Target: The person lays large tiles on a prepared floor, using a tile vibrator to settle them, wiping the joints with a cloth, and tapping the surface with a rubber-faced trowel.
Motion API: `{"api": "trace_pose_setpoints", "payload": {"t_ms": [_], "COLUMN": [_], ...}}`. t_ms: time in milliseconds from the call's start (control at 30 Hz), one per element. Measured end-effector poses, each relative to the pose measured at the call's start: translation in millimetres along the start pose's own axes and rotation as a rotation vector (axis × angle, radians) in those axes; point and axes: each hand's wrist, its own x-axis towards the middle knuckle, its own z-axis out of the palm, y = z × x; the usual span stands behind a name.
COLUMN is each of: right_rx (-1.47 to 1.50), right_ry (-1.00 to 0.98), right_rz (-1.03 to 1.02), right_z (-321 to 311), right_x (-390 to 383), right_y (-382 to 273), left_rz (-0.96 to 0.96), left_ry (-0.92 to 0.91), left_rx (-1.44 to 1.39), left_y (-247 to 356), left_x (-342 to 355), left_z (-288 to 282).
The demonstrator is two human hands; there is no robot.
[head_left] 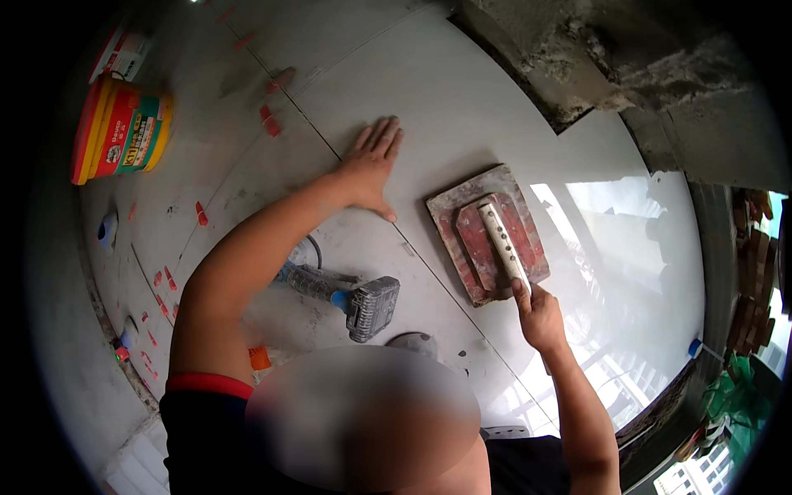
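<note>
My left hand (373, 169) lies on the large pale floor tiles (429, 91), fingers outstretched, beside a dark joint line. With my right hand (540, 318) I grip the lower part of a pale handle with a row of dark spots. The handle lies over a square, dirty red-and-grey board (452, 239) with a smaller reddish plate on top. Whether handle and board are one tool I cannot tell. Below my left forearm lies a dusty blue-and-grey cordless power tool (374, 308), its battery pack toward me.
A yellow-and-red bucket (157, 136) stands at far left. Red tile wedges (270, 121) stick up along the joints at left. Rough concrete (685, 124) borders the tiles at far right. Stacked reddish pieces (751, 289) and a green plastic sheet (734, 396) lie at the right edge.
</note>
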Motion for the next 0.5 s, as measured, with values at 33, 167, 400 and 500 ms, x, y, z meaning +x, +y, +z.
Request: {"api": "trace_pose_setpoints", "payload": {"t_ms": [33, 167, 400, 500], "right_rx": [-0.002, 0.220, 0.161, 0.143], "right_ry": [-0.022, -0.004, 0.178, 0.120], "right_rz": [0.022, 0.050, -0.011, 0.148], "right_z": [-4, -20, -23, -13], "right_x": [2, -9, -57, -50], "right_y": [0, 25, 77, 101], "left_rz": [0.052, 0.106, 0.182, 0.196], "left_ry": [-0.013, -0.039, -0.101, -0.121], "left_rx": [0.006, 0.011, 0.048, 0.094], "left_y": [14, 48, 75, 99], "left_x": [3, 14, 17, 25], "left_z": [0, -2, -2, -6]}}
